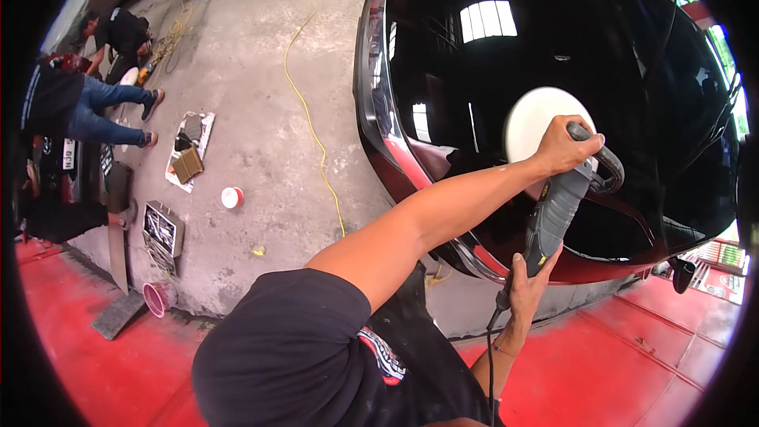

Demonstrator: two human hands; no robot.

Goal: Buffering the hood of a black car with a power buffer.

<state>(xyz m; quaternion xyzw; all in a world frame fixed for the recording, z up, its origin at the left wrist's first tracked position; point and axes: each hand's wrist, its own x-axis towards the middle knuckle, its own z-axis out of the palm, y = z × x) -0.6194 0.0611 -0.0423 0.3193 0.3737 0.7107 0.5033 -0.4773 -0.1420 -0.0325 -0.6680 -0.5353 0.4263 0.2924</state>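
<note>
Near three o'clock, left grip [565, 145] curls round the D-handle [609, 166] of the polisher [557, 209]; right grip [530, 286] clasps its rear at four. Tilting the white pad [526, 122] could scuff the hood [561, 47].

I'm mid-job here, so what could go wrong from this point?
The white pad of the polisher appears to lie against the glossy black panel; if the left grip and right grip tilt it, its edge might mark the finish.

The black cord hangs from the tool's rear beside the right forearm, so it could snag.

The yellow cord crosses the floor to the left; a step there might catch it.
</note>
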